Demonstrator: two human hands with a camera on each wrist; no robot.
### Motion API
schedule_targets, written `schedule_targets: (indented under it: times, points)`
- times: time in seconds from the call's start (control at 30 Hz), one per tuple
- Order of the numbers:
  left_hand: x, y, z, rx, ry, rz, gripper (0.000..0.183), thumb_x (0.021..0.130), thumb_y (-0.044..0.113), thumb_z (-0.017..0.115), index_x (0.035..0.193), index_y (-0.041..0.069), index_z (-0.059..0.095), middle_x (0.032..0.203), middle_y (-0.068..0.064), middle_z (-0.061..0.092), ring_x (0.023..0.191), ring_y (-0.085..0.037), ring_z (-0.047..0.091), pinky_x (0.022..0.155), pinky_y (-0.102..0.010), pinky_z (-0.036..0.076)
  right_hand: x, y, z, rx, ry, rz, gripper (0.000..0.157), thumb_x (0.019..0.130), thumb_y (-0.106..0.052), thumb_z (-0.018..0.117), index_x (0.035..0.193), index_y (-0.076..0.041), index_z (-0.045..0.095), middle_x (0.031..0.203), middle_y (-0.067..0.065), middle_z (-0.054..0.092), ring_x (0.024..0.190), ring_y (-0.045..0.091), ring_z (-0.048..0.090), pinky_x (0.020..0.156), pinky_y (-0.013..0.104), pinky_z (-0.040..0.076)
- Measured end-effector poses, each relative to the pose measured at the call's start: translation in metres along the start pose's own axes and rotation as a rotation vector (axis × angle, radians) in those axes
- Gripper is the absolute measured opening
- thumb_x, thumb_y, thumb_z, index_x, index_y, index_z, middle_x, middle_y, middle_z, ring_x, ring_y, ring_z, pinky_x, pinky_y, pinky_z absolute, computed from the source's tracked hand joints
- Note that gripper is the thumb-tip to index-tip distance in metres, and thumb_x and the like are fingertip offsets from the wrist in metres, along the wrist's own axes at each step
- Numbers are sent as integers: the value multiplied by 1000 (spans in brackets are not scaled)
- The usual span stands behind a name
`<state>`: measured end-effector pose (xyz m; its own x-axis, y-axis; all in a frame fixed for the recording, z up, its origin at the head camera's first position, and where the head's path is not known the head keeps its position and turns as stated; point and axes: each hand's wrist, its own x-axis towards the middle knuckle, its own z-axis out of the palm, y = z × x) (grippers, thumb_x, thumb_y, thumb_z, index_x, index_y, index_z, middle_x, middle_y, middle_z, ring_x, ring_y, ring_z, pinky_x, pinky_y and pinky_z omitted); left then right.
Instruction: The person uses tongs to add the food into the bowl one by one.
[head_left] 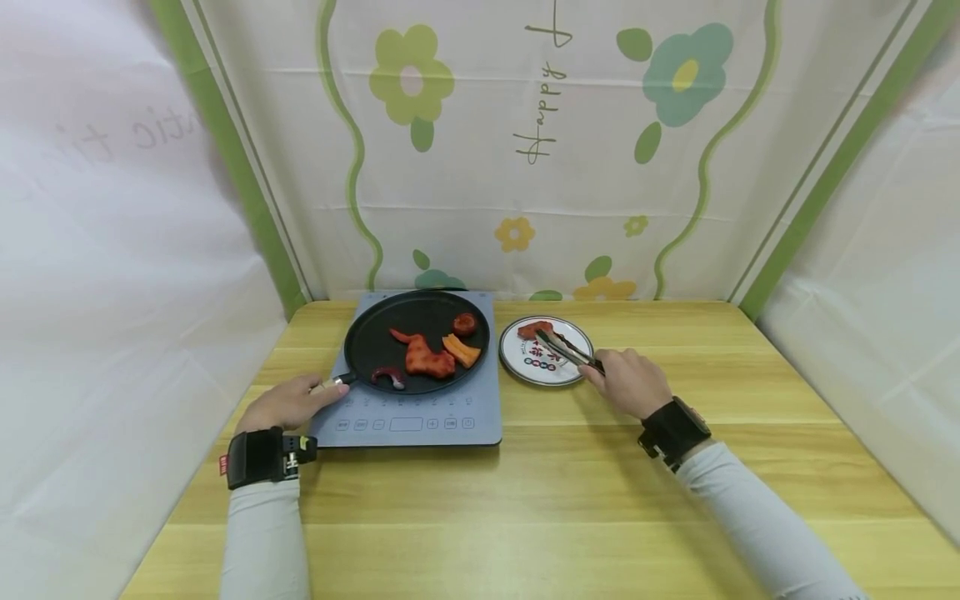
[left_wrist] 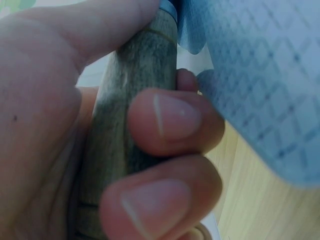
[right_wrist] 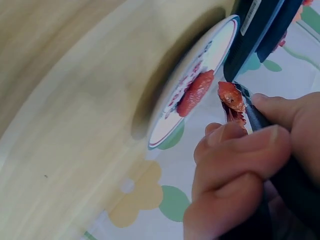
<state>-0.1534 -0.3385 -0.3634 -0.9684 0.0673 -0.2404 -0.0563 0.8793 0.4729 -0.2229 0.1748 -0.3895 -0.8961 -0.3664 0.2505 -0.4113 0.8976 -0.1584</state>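
Observation:
My left hand [head_left: 283, 405] grips the wooden handle [left_wrist: 137, 80] of a round black frying pan [head_left: 378, 337], fingers curled round it. In the pan lie a chicken wing [head_left: 427, 358], an orange strip [head_left: 462, 351], a round red piece [head_left: 464, 323] and a small dark red curl [head_left: 388, 376]. My right hand [head_left: 633, 383] holds black-handled tongs [head_left: 576, 352] over a white plate [head_left: 512, 354]. Right at the tongs' tips, the right wrist view shows a reddish food piece [right_wrist: 230, 96] with dark strands. Another red piece [right_wrist: 196, 93] lies on the plate.
The pan sits on a grey induction cooker [head_left: 483, 408] with its control panel towards me. Plate and cooker stand side by side on a wooden table [head_left: 465, 517]. Flower-printed cloth [head_left: 450, 183] hangs behind the table, and plain white cloth hangs at both sides.

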Motion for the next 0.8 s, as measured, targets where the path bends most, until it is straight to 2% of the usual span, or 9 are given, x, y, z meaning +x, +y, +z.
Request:
schedule_targets:
  times: [0.33,0.6,0.8]
  points:
    - [1,0,-1,1,0,1,62,92,65,43,108,7,55,101,-8,54,88,-26,50,72,-40,39,8,-9,-12,27,-11,-16,34,98,-44,50,81,-15,54,57,-2,40,47,13,39,45,31,30]
    - [1,1,-2,7,-3,-4,64,93,64,43,113,5,55,104,-10,55,90,-27,50,73,-40,40,17,-21,-21,36,-27,-20,35,98,-44,49,79,-15,53,57,-2,40,47,13,39,46,30,29]
    - [1,0,0,0,-5,-6,60,93,62,44,110,6,54,101,-9,54,88,-26,49,70,-39,39,25,-33,-24,24,-18,-46,35,98,-43,51,77,-16,52,56,-2,40,46,13,38,45,30,29]
